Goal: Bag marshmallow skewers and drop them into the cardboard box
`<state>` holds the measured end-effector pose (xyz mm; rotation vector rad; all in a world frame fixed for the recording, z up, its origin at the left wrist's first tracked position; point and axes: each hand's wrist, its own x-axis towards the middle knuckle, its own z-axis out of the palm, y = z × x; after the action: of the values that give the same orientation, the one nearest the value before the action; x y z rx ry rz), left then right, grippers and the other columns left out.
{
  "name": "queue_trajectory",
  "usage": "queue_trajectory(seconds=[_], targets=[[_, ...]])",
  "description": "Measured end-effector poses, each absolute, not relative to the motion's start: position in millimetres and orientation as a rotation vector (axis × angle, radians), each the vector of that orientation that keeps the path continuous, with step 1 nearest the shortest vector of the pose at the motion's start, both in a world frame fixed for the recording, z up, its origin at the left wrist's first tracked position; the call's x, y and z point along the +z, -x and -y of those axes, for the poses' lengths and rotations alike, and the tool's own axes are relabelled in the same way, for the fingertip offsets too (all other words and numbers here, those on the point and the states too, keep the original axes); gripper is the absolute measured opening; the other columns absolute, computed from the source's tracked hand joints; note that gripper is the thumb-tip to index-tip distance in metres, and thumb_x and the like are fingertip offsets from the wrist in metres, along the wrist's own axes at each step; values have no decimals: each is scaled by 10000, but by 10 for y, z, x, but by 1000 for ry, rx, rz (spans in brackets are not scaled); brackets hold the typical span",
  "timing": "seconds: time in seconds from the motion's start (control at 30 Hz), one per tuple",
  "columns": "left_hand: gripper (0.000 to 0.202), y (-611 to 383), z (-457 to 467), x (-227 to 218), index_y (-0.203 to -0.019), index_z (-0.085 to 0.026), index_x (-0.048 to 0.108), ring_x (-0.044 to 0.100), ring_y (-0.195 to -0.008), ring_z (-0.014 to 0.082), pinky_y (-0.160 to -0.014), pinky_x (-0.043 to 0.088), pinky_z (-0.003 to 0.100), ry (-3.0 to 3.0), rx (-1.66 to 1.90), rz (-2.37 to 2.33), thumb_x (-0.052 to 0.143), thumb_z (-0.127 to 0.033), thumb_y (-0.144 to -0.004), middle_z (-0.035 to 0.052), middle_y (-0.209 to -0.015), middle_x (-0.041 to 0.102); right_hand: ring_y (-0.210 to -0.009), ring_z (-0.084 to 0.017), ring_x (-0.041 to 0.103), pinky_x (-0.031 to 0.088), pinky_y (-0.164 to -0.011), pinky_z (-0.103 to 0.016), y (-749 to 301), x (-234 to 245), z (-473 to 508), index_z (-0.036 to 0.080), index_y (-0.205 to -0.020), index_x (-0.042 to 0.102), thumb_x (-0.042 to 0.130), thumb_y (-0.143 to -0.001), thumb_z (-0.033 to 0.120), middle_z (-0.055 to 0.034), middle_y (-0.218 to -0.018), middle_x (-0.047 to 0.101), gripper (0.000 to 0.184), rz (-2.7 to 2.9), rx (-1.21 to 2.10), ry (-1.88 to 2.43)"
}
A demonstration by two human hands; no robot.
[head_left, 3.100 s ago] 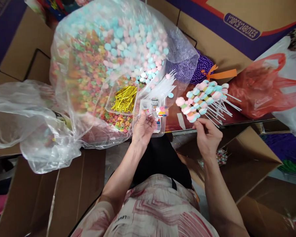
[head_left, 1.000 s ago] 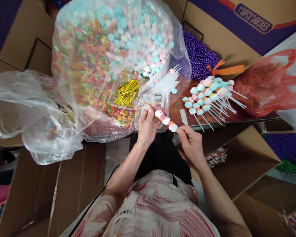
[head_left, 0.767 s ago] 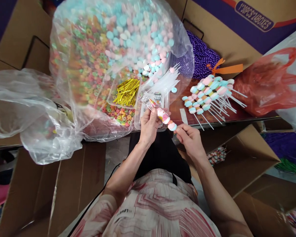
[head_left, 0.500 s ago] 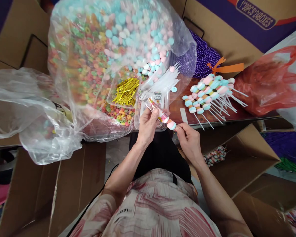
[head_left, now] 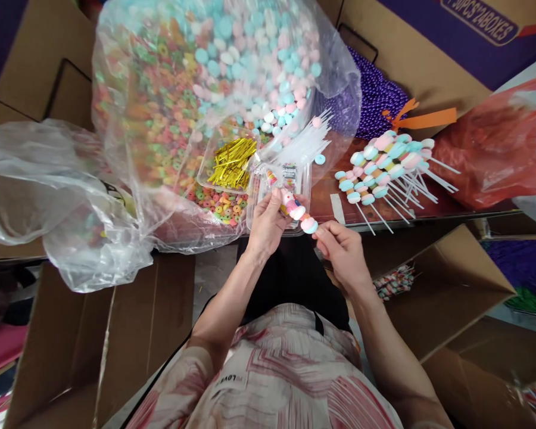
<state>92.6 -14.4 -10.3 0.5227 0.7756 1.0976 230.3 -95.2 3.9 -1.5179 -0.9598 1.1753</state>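
Observation:
A candy skewer (head_left: 301,215) of pink, white and blue pieces lies between my two hands at the table's front edge. My right hand (head_left: 345,255) pinches its lower stick end. My left hand (head_left: 266,221) is closed round its upper part together with a small clear printed bag (head_left: 277,186). Right behind them sits a clear tray (head_left: 302,179) of printed bags. A pile of finished skewers (head_left: 386,167) lies to the right on the table.
A big clear bag (head_left: 214,77) of pastel candies and colourful rings fills the back left. A tub of gold twist ties (head_left: 232,162) and white sticks (head_left: 310,140) lie by it. Purple beads (head_left: 377,101), a red bag (head_left: 495,143) and open cartons (head_left: 446,286) surround me.
My right hand took one skewer from the pile on the right and brought it to my left hand. Since a second ago the skewer has slid further into the small bag.

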Motion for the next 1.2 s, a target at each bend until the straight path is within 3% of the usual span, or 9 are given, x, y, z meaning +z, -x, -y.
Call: queue_trajectory(seconds=[0.13, 0.23, 0.47, 0.67, 0.8, 0.97, 1.07, 1.2], targets=[[373, -928, 142, -120, -820, -186, 696, 788, -999, 241, -870, 626, 343, -577, 1058, -777, 795, -544, -842, 61, -831, 790, -395, -32, 202, 109, -420, -222, -2346, 57, 925, 181, -699, 640, 813, -758, 530, 105, -452, 362, 394, 694, 1485, 1380], [380, -967, 189, -128, -825, -186, 687, 784, -1011, 241, -866, 623, 334, -627, 1091, -743, 834, -535, -802, 61, -840, 796, -389, -32, 220, 109, -410, -216, -2253, 23, 887, 180, -688, 635, 810, -764, 532, 101, -443, 372, 400, 684, 1438, 1389], [348, -896, 164, -73, -861, -166, 695, 782, -1073, 275, -877, 626, 347, -600, 1019, -753, 813, -493, -842, 88, -880, 807, -453, -76, 353, 269, -462, -234, -2168, -4, 862, 200, -729, 619, 618, -943, 407, 66, -513, 454, 297, 1038, 1111, 1532], [392, -894, 137, -29, -824, -165, 674, 792, -1049, 294, -897, 632, 389, -565, 959, -785, 825, -526, -816, 94, -866, 809, -545, -106, 486, 375, -596, -254, -2209, -113, 937, 208, -801, 613, 554, -1002, 265, 29, -639, 578, 217, 1522, 326, 1593], [434, -964, 206, -5, -832, -172, 666, 792, -1040, 278, -896, 626, 363, -593, 963, -783, 862, -551, -757, 75, -857, 810, -565, -124, 558, 405, -613, -254, -2119, -212, 915, 213, -839, 609, 520, -1032, 234, 0, -680, 657, 214, 1571, 126, 1563], [453, -909, 230, -14, -869, -167, 709, 790, -1017, 262, -869, 621, 337, -637, 875, -759, 880, -561, -724, 84, -873, 816, -557, -121, 539, 420, -594, -250, -2096, -173, 871, 218, -886, 623, 506, -1027, 278, 5, -715, 667, 192, 1471, 307, 1568], [462, -828, 159, -8, -913, -152, 737, 785, -1038, 271, -888, 622, 354, -642, 795, -747, 874, -558, -739, 111, -935, 821, -548, -114, 498, 402, -579, -250, -2155, -105, 879, 219, -856, 619, 530, -1007, 314, 32, -667, 600, 199, 1406, 522, 1593], [370, -787, 52, -10, -940, -194, 729, 774, -1096, 272, -913, 628, 374, -592, 966, -776, 844, -517, -801, 85, -982, 825, -539, -106, 458, 377, -574, -251, -2205, -47, 908, 222, -794, 589, 558, -990, 347, 56, -614, 511, 234, 1344, 724, 1642]])
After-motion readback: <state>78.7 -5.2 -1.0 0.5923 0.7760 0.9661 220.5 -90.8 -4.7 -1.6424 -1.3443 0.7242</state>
